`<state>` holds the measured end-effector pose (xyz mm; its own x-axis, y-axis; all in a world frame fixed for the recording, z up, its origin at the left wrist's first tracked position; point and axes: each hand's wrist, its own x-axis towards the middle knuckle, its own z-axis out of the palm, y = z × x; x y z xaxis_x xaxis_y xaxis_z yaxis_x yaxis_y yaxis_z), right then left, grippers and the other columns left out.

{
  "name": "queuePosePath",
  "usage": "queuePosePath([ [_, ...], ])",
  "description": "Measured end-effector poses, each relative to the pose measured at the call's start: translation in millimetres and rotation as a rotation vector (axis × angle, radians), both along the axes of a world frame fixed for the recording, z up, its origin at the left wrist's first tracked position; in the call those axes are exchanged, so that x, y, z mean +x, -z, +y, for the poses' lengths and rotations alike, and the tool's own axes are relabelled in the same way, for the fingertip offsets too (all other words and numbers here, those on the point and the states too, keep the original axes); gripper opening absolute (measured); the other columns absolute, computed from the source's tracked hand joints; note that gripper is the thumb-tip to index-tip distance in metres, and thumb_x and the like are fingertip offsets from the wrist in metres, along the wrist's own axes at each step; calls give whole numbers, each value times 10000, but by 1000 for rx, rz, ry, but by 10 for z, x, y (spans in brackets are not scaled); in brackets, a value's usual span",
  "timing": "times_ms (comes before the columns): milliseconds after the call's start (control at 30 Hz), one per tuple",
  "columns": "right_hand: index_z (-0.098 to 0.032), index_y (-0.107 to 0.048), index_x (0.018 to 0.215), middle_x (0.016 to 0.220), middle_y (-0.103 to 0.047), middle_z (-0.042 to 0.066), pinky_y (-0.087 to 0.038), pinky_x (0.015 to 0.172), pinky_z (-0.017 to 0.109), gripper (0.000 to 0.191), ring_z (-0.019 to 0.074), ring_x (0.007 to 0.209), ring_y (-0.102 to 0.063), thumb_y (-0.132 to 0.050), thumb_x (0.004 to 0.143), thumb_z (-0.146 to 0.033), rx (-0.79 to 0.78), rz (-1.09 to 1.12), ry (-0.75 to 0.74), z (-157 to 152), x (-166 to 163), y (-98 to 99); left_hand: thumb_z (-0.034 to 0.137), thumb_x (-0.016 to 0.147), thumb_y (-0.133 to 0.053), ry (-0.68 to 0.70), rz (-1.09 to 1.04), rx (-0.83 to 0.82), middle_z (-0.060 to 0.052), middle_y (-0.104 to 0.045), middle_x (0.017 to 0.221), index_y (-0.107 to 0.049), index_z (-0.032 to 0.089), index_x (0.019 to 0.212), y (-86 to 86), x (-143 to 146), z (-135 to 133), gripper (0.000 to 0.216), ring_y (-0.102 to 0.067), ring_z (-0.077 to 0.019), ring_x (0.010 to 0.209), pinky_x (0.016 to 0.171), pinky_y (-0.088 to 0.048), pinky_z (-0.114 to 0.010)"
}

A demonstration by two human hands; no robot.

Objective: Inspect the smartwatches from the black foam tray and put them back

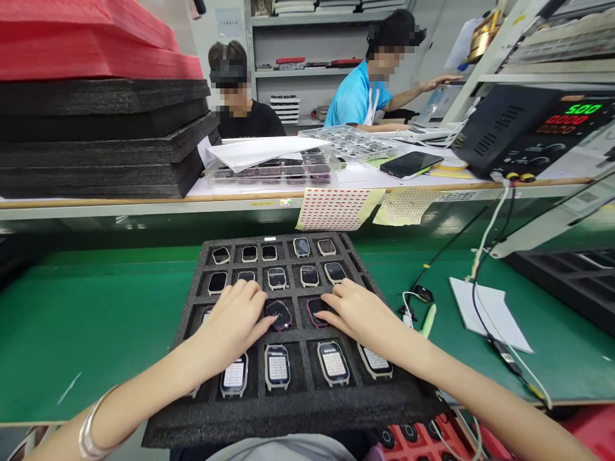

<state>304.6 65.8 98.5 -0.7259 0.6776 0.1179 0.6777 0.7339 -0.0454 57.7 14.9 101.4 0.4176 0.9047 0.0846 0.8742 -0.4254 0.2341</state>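
A black foam tray (307, 410) holds several watch bodies without straps, each in its own compartment. My left hand (235, 314) reaches over the left half, its thumb stretched onto the dark screen of a purple-rimmed smartwatch (281, 317) and its other fingers curved over the compartment to the left. My right hand (355, 314) is over another purple-rimmed smartwatch (315, 307), with thumb and fingertips apart at its right side. Both watches lie in the tray. In the front row, pale-framed smartwatches (277, 367) show light keypad-like screens. My forearms and hands hide some compartments.
The tray lies on a green bench (110, 320), its near edge by my body. Cables (485, 314), white paper (490, 314) and a green pen-like tool (429, 321) lie right. Foam trays (100, 141) are stacked left; a power supply (533, 128) stands right. Two people sit opposite.
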Motion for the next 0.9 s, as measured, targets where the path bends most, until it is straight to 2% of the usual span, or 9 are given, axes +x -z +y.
queuePosePath([
  [133, -132, -629, 759, 842, -546, 125, -460, 724, 388, 252, 290, 839, -531, -662, 819, -374, 37, 20, 77, -51, -64, 36, 232, 880, -496, -2, -11, -5, -169, -612, 828, -610, 121, 811, 77, 348, 93, 174, -531, -324, 837, 759, -394, -456],
  [267, -149, -578, 842, 911, -519, 84, -450, 736, 332, 241, 241, 859, -533, -698, 796, -353, -162, 198, 76, 5, -25, 61, 218, 816, -590, -22, -142, -39, -126, -598, 838, -592, 143, 844, 147, 360, 146, 80, -536, -286, 806, 736, -412, -409],
  [367, -171, -540, 849, 869, -546, 36, -422, 695, 286, 237, 205, 816, -539, -721, 769, -303, -350, 351, 69, 15, -30, 68, 277, 763, -646, -4, -381, -194, -45, -590, 777, -616, 185, 803, 140, 261, 180, 105, -544, -223, 736, 689, -438, -344],
  [467, -182, -527, 829, 747, -564, -18, -382, 608, 240, 187, 155, 688, -531, -696, 776, -242, -428, 394, 33, 29, -62, 1, 295, 728, -683, -24, -710, -322, -43, -617, 798, -660, 182, 759, 78, 222, 209, 119, -580, -206, 765, 705, -484, -322],
  [567, -174, -544, 914, 666, -559, -42, -364, 547, 222, 188, 124, 595, -504, -666, 806, -269, -485, 568, 49, 130, -55, -146, 292, 715, -719, -79, -1098, -437, -70, -680, 900, -684, 154, 897, -39, 225, 238, 231, -633, -203, 828, 770, -512, -320],
  [633, -164, -551, 1045, 675, -580, -37, -380, 544, 227, 329, 122, 588, -513, -695, 782, -298, -542, 789, 94, 224, -27, -256, 276, 692, -754, -152, -1271, -474, -70, -710, 887, -666, 141, 989, -114, 223, 262, 338, -653, -187, 803, 764, -518, -301],
  [700, -157, -558, 1114, 752, -626, -8, -428, 592, 243, 405, 134, 649, -563, -709, 769, -306, -633, 987, 110, 287, -9, -338, 274, 667, -783, -237, -1373, -497, -64, -719, 821, -662, 125, 983, -152, 221, 287, 370, -657, -162, 722, 693, -522, -265],
  [800, -145, -599, 996, 868, -658, 42, -494, 670, 263, 272, 165, 790, -629, -683, 796, -309, -829, 1165, 53, 263, -53, -342, 298, 675, -781, -282, -1466, -567, -55, -713, 776, -682, 115, 908, -134, 238, 301, 312, -638, -130, 645, 615, -501, -222],
  [900, -163, -523, 970, 914, -665, 63, -520, 543, 233, 239, 167, 735, -667, -637, 839, -327, -1068, 1216, -8, 158, -164, -195, 331, 738, -728, -233, -1543, -603, -36, -698, 816, -682, 144, 912, -80, 271, 271, 259, -634, -121, 699, 644, -482, -203],
])
